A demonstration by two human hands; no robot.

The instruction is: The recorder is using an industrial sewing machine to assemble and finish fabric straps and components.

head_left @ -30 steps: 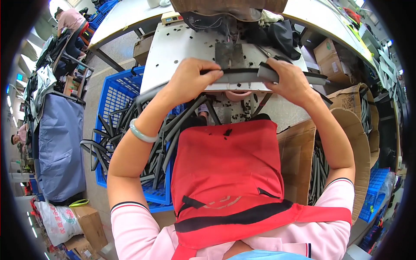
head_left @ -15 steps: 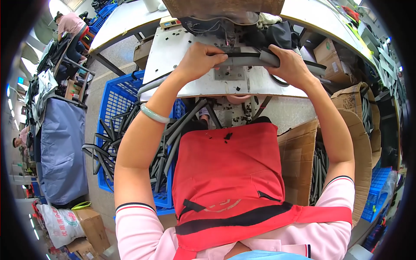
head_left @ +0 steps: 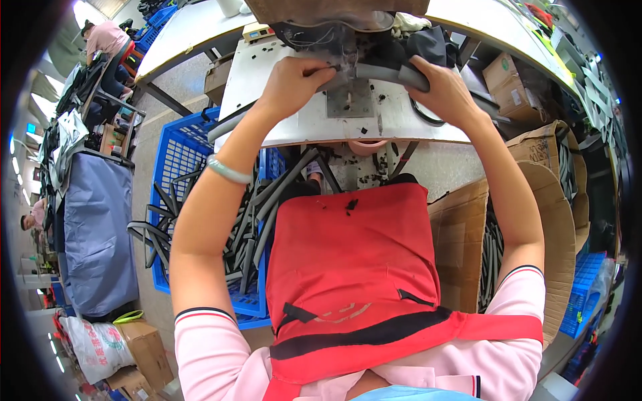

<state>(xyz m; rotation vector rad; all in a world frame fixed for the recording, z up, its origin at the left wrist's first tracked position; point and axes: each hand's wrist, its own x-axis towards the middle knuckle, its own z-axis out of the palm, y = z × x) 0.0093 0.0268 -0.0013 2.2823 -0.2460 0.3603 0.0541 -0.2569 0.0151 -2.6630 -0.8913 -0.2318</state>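
A grey padded strip [head_left: 381,72] with a dark edge stretches between my hands, under the head of what looks like a sewing machine [head_left: 321,40]. My left hand [head_left: 294,83] pinches its left part, just left of the machine's needle area. My right hand [head_left: 441,90] grips it on the right, thumb on top, where a fold of grey material overlaps. The strip's middle is partly hidden behind the machine's foot. Below it lies a metal plate [head_left: 349,100] set in the white table [head_left: 267,87]. Another length of grey strip [head_left: 231,127] trails beside my left forearm.
A blue basket [head_left: 190,144] full of grey and black strips stands left of my lap. On the right, a cardboard box [head_left: 458,234] holds more strips. Dark scraps are scattered over the table and floor. A person [head_left: 107,39] sits far left.
Both hands have moved slightly away from me, taking the strip in closer under the machine head. My left hand has also shifted a little left.
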